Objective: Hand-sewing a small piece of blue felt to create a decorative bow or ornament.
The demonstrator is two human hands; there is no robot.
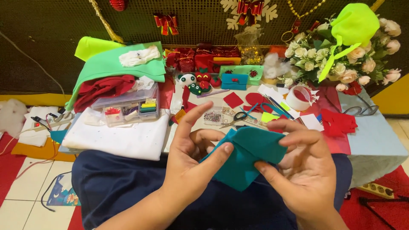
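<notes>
Scissors (235,119) on table (375,145) behind felt (249,157)

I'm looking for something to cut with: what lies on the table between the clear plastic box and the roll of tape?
In the head view, scissors with dark handles lie between the clear plastic box and the roll of tape, beside a small packet of beads.

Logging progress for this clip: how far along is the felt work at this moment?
Done: finished felt figures stand at the back of the table, and cut red felt shapes lie near the scissors. In hand: left hand and right hand pinch a folded teal felt piece. Left: that piece shows no stitching or decoration, so it looks early.
</notes>
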